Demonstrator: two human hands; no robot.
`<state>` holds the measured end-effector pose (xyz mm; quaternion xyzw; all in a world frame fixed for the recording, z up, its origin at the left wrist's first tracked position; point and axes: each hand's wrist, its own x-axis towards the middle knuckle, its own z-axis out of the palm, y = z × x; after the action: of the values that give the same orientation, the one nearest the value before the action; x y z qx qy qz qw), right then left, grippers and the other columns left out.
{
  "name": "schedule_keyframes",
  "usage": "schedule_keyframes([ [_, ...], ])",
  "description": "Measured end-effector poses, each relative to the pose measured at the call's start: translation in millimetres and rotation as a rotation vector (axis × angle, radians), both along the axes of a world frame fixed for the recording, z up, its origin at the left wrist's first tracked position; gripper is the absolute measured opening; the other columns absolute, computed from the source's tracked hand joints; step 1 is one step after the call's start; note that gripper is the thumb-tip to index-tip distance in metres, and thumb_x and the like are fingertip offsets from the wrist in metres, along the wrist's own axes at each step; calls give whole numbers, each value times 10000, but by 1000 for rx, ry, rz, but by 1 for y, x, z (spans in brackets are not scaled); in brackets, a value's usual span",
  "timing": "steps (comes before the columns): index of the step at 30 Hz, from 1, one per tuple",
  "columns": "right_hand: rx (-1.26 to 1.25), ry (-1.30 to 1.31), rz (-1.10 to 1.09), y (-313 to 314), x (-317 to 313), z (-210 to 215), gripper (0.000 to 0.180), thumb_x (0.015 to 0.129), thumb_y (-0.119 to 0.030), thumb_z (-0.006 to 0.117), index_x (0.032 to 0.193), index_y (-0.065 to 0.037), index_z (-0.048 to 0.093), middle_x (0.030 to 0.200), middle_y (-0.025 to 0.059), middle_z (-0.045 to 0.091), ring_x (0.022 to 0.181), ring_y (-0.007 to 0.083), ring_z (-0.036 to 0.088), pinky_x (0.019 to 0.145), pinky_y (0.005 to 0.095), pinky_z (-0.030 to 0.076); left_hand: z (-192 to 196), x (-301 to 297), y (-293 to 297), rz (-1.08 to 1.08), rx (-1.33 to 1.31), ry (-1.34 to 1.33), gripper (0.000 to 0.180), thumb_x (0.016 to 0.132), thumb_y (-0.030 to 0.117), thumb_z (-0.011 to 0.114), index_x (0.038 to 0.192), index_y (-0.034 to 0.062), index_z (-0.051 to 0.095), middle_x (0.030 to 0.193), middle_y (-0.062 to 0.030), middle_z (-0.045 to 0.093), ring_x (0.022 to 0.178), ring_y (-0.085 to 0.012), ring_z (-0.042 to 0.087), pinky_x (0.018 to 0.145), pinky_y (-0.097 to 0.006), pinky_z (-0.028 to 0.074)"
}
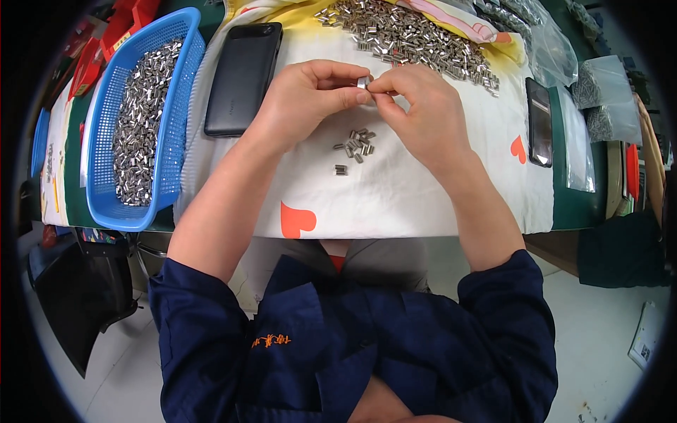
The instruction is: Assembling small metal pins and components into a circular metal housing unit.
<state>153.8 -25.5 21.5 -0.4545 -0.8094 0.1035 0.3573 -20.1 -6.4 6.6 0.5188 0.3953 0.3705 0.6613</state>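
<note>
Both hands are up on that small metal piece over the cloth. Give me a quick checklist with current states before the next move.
1. Small metal piece pinched between fingertips of left hand and right hand: ok.
2. Piece aligned or seated properly: cannot tell, fingers cover it.
3. Small cluster of metal pieces lying on the white cloth just below the hands, within reach: ok.
4. Big pile of metal pieces beyond the hands, on the cloth: ok.
5. Blue basket to the left holds many pieces, upright: ok.
6. Black phone close beside the left wrist, touching or not: cannot tell.
</note>
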Motion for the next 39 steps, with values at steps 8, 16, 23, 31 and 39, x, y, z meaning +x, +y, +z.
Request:
schedule_keyframes([
  [8,-526,180,16,3,10,9,129,722,-102,618,837,-44,618,740,66,619,675,175,586,612,257,459,6,-2,-3,-34,19,137,282,750,51,636,1019,-16,587,851,-80,637,782,-100,594,706,-208,469],
  [16,-180,-112,-151,24,36,-9,106,709,-89,606,809,-67,632,773,85,593,766,231,552,692,324,440,3,1,-2,-87,9,102,273,747,57,637,1010,-5,596,820,-41,632,736,-69,565,671,-196,447],
  [23,-42,-321,-145,26,32,-13,81,713,-79,588,778,-62,634,748,86,573,792,267,536,706,354,428,2,1,-1,-95,11,60,265,746,45,632,1004,0,599,834,-38,630,734,-71,565,655,-192,442],
  [31,-474,254,8,9,14,11,89,735,-99,590,786,-34,624,761,59,600,728,174,566,667,275,450,1,-1,1,-12,-38,-59,291,747,44,638,1023,-24,573,865,-62,630,755,-94,579,698,-213,466],
  [39,-298,225,35,2,5,3,84,719,-82,604,786,-36,623,749,53,605,694,168,571,624,267,459,0,0,1,-29,-15,-25,293,752,39,635,1029,-31,569,870,-84,630,785,-105,594,716,-211,471],
])
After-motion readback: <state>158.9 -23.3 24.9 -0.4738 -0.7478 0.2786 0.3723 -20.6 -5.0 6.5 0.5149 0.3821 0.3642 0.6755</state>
